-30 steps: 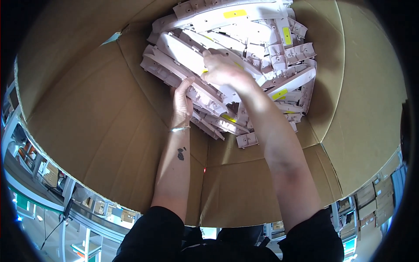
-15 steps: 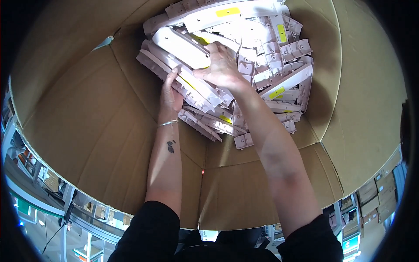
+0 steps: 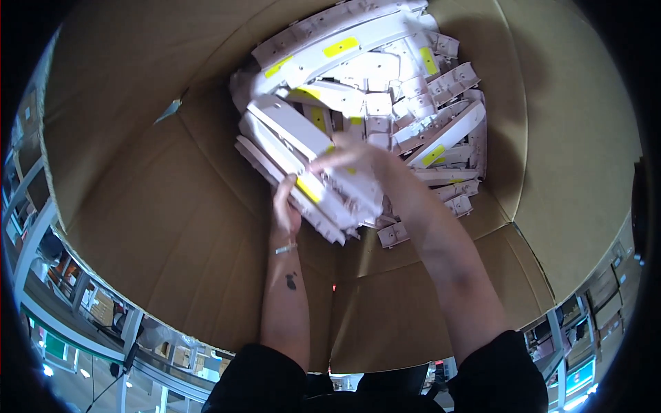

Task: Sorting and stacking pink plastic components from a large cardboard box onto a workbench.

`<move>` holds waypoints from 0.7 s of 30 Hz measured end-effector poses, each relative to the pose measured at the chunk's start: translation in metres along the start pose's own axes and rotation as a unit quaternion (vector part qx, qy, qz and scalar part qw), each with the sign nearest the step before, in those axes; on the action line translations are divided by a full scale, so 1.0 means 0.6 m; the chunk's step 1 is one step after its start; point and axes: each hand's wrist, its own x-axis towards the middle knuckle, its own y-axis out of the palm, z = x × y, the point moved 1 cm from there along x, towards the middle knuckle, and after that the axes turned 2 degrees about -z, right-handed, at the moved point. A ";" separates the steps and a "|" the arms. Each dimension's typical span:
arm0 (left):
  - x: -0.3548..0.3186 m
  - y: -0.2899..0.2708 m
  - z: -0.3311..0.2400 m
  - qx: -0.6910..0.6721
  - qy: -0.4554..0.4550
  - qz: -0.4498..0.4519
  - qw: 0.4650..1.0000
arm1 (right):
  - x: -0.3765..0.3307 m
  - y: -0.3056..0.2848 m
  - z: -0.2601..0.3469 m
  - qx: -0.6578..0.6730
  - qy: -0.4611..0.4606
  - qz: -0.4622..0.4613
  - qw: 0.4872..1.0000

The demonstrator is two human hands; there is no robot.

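I look down into a deep cardboard box [image 3: 165, 206] with a pile of long white plastic parts [image 3: 385, 82] with yellow labels at its bottom. My left hand [image 3: 284, 206] grips the near end of a stack of long white parts [image 3: 303, 168] from below. My right hand [image 3: 358, 162] lies on top of the same stack with its fingers spread across it. The stack is tilted, its far end toward the upper left. Both forearms reach down into the box.
Brown cardboard walls rise on all sides, with flaps [image 3: 413, 303] folded near me. Outside the box, metal shelving [image 3: 41, 275] with small items shows at the lower left and more racks [image 3: 592, 323] at the lower right.
Both hands have shifted along the stack of white parts, and the stack has risen and come nearer to me. The view has drawn closer to the pile.
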 end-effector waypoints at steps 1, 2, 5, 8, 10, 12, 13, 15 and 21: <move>-0.017 -0.007 -0.004 0.004 0.010 -0.002 1.000 | -0.018 0.024 -0.015 0.110 -0.017 0.001 0.994; -0.038 0.008 -0.013 0.063 0.031 -0.019 0.997 | -0.060 0.037 -0.008 0.149 0.000 -0.048 0.988; -0.052 0.100 -0.044 0.179 0.006 0.071 0.981 | -0.147 0.023 -0.028 0.193 -0.025 -0.126 0.973; -0.053 0.166 -0.123 0.287 -0.031 0.173 0.942 | -0.171 0.043 -0.042 0.317 -0.056 -0.134 0.937; -0.044 0.202 -0.143 0.329 -0.039 0.191 0.924 | -0.170 0.050 -0.055 0.398 -0.085 -0.138 0.903; -0.045 0.216 -0.148 0.345 -0.052 0.193 0.917 | -0.160 0.063 -0.073 0.509 -0.058 -0.131 0.849; -0.045 0.202 -0.147 0.368 -0.073 0.176 0.910 | -0.158 0.077 -0.076 0.527 -0.029 -0.144 0.837; -0.049 0.166 -0.148 0.387 -0.109 0.166 0.901 | -0.169 0.110 -0.065 0.536 -0.023 -0.153 0.830; -0.121 0.217 -0.153 0.454 -0.073 0.149 0.875 | -0.226 0.158 -0.076 0.604 -0.091 -0.148 0.778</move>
